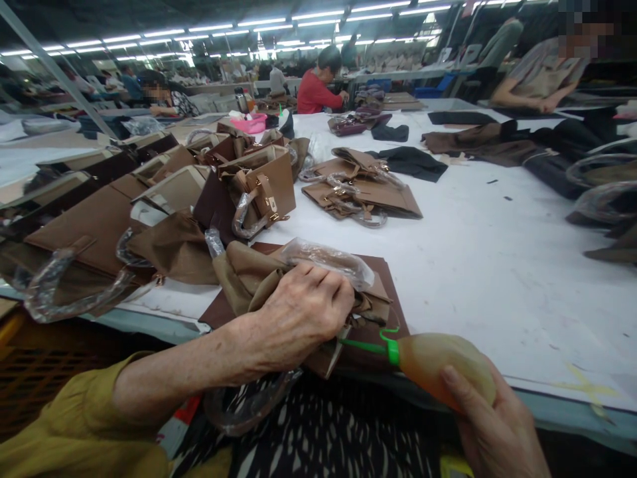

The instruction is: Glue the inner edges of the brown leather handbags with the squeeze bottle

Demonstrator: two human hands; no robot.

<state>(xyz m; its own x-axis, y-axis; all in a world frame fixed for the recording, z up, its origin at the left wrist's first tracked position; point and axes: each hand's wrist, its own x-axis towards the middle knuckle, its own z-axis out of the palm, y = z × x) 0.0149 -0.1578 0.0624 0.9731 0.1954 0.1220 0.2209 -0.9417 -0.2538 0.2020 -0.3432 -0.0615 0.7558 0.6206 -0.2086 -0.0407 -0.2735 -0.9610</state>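
In front of me at the table's near edge lies a brown handbag (249,279) with its cloth lining turned out and a handle (328,255) wrapped in clear plastic. My left hand (311,309) is closed on the bag's edge, fingers curled over the material; the fingertips are hidden. My right hand (490,421) grips a soft, amber squeeze bottle (442,365) with a green cap. The bottle lies tilted sideways, its thin green nozzle (363,345) pointing left at the bag edge just under my left hand. Whether the tip touches the bag I cannot tell.
Many brown and dark handbags (94,206) crowd the left side. Two flat tan bags (365,192) lie further back, near dark cloth pieces (413,162). More dark bags (607,192) rest at right. A yellow crate (34,365) stands below left. Other people sit at tables beyond.
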